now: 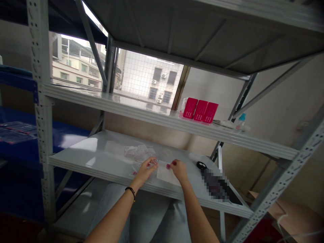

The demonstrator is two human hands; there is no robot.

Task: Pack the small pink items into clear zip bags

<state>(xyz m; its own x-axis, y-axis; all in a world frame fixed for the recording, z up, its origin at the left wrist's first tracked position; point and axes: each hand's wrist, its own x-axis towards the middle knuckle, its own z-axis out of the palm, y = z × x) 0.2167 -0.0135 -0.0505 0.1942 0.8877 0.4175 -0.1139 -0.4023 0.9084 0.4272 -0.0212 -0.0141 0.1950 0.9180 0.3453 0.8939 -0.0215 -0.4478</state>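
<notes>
My right hand (179, 169) pinches a small dark-pink piece (168, 166) over a white sheet (164, 173) lying on the grey shelf. The piece is too small to tell its kind. At the sheet's left edge is my left hand (146, 170), wearing a black wristband, its thumb and fingers drawn together. Whatever they grip there is too fine to make out. Crumpled clear plastic bags (139, 152) lie just beyond the left hand. Beside that hand, another bit of pink (134, 173) shows in clear plastic near the shelf's front edge.
Black-handled scissors (201, 165) and a blurred-out dark item (215, 185) lie to the right. Above runs a middle shelf (141, 109) bearing pink-red boxes (201, 110) and a small blue-capped bottle (241, 121). Perforated uprights (42, 111) frame both sides.
</notes>
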